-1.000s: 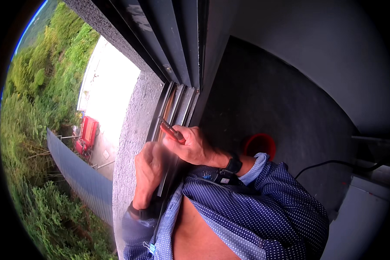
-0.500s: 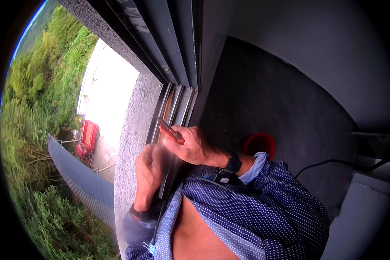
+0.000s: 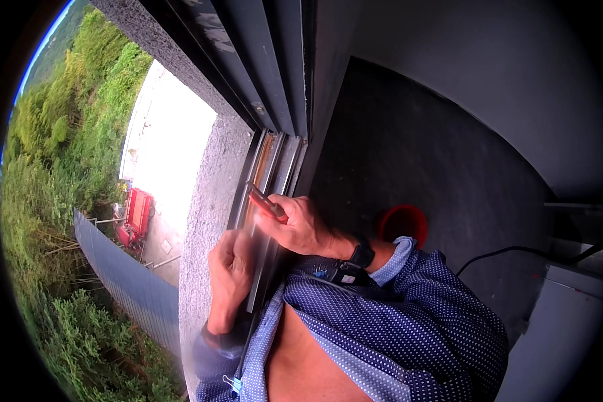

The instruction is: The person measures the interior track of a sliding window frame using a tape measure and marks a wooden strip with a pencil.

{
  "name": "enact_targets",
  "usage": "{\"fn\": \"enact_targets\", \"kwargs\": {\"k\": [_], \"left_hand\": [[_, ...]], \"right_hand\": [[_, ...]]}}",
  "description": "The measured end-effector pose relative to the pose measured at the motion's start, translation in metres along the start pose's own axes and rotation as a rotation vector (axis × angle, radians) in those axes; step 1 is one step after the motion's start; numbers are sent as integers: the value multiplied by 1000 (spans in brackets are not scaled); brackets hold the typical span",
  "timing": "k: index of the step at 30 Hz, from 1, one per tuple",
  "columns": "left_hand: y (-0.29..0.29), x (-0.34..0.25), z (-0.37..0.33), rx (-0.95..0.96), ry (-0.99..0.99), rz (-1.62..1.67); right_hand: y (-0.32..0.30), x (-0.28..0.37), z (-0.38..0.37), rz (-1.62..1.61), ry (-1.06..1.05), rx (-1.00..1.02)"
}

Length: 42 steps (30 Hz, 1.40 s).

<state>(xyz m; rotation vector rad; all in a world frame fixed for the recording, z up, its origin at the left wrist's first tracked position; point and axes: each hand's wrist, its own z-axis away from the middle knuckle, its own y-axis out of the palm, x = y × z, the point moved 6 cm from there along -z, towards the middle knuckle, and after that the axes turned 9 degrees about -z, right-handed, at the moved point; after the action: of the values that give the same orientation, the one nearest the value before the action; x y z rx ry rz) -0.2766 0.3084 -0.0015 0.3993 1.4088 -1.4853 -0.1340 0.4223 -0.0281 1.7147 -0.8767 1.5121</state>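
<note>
My right hand (image 3: 293, 224) is closed round a red-handled tool (image 3: 269, 206), whose dark narrow end points up and left over the metal window track (image 3: 269, 167). What kind of tool it is I cannot make out. Close beside it, my left hand (image 3: 229, 264) is curled over the track's outer side, its fingertips blurred and partly hidden. Anything within the left fingers does not show. Between the track's metal rails runs a brownish strip (image 3: 264, 155).
Dark sliding window frames (image 3: 258, 60) rise above the track. A rough concrete sill (image 3: 204, 201) lies outside to the left, above a drop with a red vehicle (image 3: 135, 218) below. Indoors are a red bucket (image 3: 403, 224), a black cable (image 3: 509, 250) and a grey cabinet (image 3: 563, 315).
Both hands stay almost in place over the track. The left hand and wrist have shifted slightly lower, and the tool remains in my right hand.
</note>
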Motion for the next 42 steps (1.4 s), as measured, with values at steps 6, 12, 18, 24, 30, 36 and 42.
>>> {"fn": "enact_targets", "kwargs": {"k": [6,12,18,24,30,36,42], "left_hand": [[-29,2,21,-64,-168,177],[-101,39,22,-483,-49,-355],[-113,37,25,-469,153,-919],[-121,28,31,-547,309,-1069],[-144,22,50,-719,388,-781],[-87,-1,57,-309,204,-423],[-63,4,55,-198,48,-316]], "right_hand": [[0,-1,-1,34,-19,16],[2,-3,0,22,-37,27],[1,0,-2,31,-33,27],[2,-8,-1,26,-31,20],[2,-4,0,28,-26,9],[2,-9,0,9,-37,-13],[1,-5,2,21,70,8]]}}
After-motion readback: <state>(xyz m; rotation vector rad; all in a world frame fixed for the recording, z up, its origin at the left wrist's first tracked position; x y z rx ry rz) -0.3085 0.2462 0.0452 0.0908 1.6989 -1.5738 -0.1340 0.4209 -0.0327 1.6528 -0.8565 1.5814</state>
